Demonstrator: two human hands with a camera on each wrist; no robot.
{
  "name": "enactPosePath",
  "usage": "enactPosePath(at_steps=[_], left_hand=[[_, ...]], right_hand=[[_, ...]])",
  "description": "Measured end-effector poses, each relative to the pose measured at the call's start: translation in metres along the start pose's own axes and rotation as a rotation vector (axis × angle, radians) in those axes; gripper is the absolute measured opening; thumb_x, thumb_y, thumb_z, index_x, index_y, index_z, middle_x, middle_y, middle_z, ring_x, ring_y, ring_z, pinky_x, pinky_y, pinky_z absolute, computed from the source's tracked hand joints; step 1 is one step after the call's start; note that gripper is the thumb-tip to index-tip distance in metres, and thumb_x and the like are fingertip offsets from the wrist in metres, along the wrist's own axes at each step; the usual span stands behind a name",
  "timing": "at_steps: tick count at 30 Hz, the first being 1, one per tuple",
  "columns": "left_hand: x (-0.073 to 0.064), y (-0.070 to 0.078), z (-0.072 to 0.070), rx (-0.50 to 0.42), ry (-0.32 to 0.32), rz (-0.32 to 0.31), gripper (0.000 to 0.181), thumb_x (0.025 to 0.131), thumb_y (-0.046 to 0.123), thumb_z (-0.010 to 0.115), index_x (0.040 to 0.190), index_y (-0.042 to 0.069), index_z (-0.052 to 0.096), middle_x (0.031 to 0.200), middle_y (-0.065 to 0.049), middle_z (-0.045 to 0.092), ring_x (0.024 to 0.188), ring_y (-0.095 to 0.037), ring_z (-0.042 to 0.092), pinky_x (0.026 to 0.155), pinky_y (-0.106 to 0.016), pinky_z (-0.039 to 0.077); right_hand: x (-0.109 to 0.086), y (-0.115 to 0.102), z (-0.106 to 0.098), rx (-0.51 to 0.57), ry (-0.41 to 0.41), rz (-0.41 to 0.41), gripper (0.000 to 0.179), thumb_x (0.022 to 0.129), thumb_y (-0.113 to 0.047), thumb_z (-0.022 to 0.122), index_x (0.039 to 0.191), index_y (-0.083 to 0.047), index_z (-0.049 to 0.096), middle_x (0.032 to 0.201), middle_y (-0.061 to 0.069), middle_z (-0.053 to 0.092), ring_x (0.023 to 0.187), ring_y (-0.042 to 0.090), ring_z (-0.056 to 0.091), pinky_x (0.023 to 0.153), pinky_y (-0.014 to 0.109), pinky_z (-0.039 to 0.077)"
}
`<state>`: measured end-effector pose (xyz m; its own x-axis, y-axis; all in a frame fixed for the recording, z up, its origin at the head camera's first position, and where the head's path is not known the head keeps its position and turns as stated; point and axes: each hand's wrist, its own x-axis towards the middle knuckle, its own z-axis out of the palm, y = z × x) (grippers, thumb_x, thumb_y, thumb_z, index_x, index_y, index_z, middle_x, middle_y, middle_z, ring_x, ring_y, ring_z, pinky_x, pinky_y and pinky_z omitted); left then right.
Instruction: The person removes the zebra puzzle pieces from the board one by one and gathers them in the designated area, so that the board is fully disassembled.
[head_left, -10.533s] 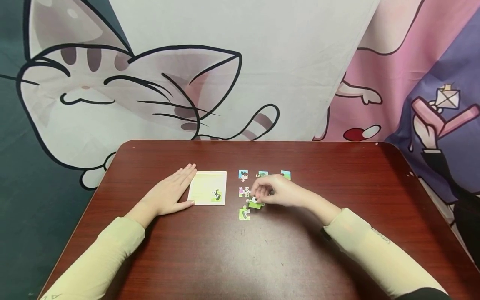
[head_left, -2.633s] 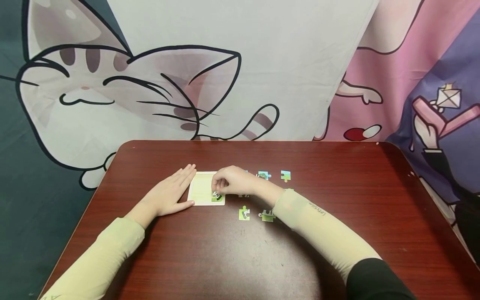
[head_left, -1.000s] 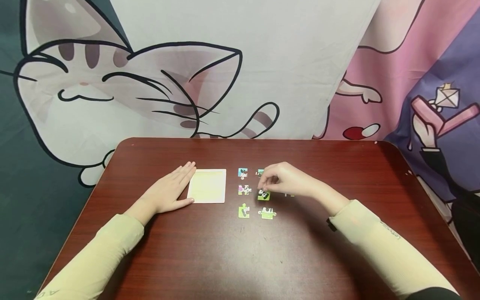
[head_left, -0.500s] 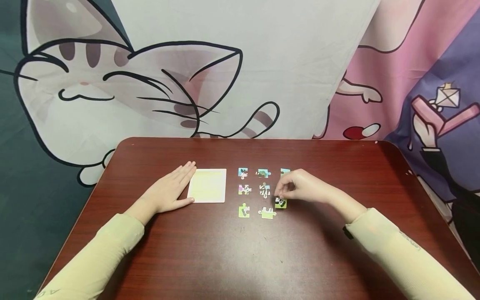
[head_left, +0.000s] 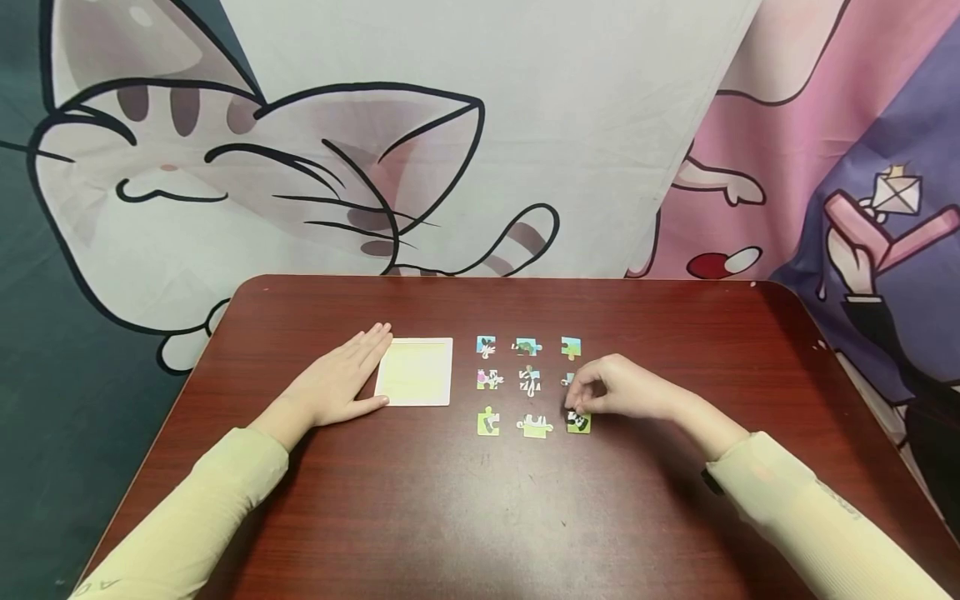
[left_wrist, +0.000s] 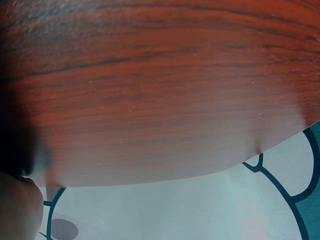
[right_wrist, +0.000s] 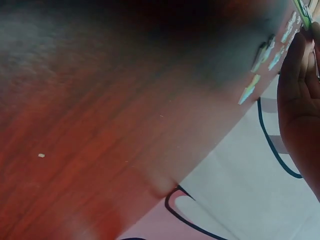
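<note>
My left hand [head_left: 330, 382] lies flat with straight fingers along the left edge of a square pale-yellow puzzle tray [head_left: 414, 372] with a white border. At the lower right of the loose pieces, my right hand [head_left: 618, 387] pinches a green puzzle piece with a panda [head_left: 578, 422] between thumb and fingers. In the right wrist view that puzzle piece [right_wrist: 303, 12] shows edge-on at the fingertips. Just behind the right fingers, another piece [head_left: 567, 379] is mostly hidden. Whether the panda piece touches the table I cannot tell.
Several puzzle pieces lie apart in rows right of the tray, among them a blue-and-white one [head_left: 486, 346], a green-and-blue one [head_left: 571, 347] and a green one [head_left: 488, 422]. The brown table [head_left: 450, 517] ends at a cartoon-cat cloth [head_left: 600, 125] behind.
The panda piece has left the tray and travelled right and nearer in my right hand, past the middle pieces to the lower right. My left hand has stayed by the tray.
</note>
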<state>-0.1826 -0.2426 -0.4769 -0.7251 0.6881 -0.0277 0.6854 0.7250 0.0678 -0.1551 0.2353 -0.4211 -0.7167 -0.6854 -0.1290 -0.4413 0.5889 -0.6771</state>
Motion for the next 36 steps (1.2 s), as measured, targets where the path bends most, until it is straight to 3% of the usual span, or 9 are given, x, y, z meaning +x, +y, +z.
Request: enactPosePath(at_steps=[7,24,36], left_hand=[[0.000,0.001,0.000,-0.004,0.001,-0.001,0.098,0.100,0.055,0.062,0.166,-0.006,0.022,0.177,-0.023,0.018,0.165,-0.037,0.020,0.134,-0.052,0.025],[-0.002,0.001,0.000,-0.007,0.003,-0.012,0.100,0.100,0.055,0.062,0.167,-0.006,0.020,0.177,-0.023,0.017,0.165,-0.036,0.020,0.134,-0.053,0.024],[-0.002,0.002,0.002,0.004,0.006,-0.017,0.100,0.100,0.056,0.062,0.167,-0.005,0.020,0.177,-0.022,0.017,0.166,-0.035,0.020,0.134,-0.052,0.025]], right_hand=[[-0.006,0.008,0.006,0.005,-0.002,-0.010,0.018,0.088,0.003,0.080,0.092,-0.015,0.081,0.087,-0.002,0.077,0.077,-0.001,0.063,0.072,0.020,0.058],[-0.010,0.015,0.013,-0.081,0.055,-0.069,0.015,0.088,0.003,0.080,0.094,-0.012,0.080,0.091,0.001,0.075,0.078,-0.002,0.063,0.072,0.022,0.059],[-0.010,0.015,0.015,-0.099,0.076,-0.091,0.017,0.090,0.001,0.081,0.096,-0.014,0.081,0.093,-0.005,0.075,0.080,0.001,0.065,0.073,0.024,0.060]])
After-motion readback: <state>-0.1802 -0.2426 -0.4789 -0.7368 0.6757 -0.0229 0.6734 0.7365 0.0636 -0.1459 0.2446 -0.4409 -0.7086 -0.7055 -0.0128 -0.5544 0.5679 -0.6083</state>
